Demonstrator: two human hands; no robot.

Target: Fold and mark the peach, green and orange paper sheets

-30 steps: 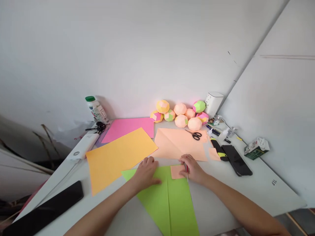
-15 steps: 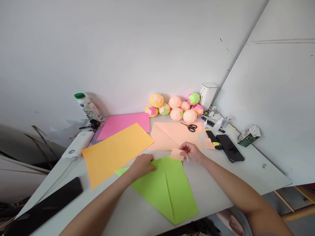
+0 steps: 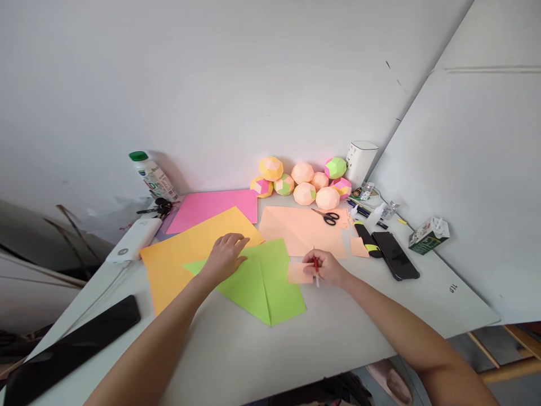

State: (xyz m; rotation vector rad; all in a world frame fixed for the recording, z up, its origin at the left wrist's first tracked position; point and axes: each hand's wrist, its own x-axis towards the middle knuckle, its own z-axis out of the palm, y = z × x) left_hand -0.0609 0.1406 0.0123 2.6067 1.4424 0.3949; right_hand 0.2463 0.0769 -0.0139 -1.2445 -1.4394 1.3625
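My left hand [image 3: 225, 255] lies flat with fingers stretched out on the upper left part of a creased green paper sheet [image 3: 257, 279] on the white table [image 3: 321, 332]. The green sheet overlaps a large orange sheet [image 3: 186, 254] at its left. My right hand [image 3: 326, 267] is closed on a thin red pen [image 3: 315, 266] and a small peach paper square [image 3: 298, 273], just right of the green sheet.
A pink sheet [image 3: 213, 205], a peach sheet [image 3: 302, 230] with black scissors [image 3: 327, 215], several paper balls [image 3: 304, 183], a white box [image 3: 359, 162], a bottle [image 3: 151, 175], keys [image 3: 158, 207], a black phone [image 3: 395, 254], a small carton [image 3: 428, 234], a black bar [image 3: 71, 349].
The green sheet has slid away from me and turned, with my left hand moving up-left on it. My right hand has lifted the peach square off the green sheet to its right side.
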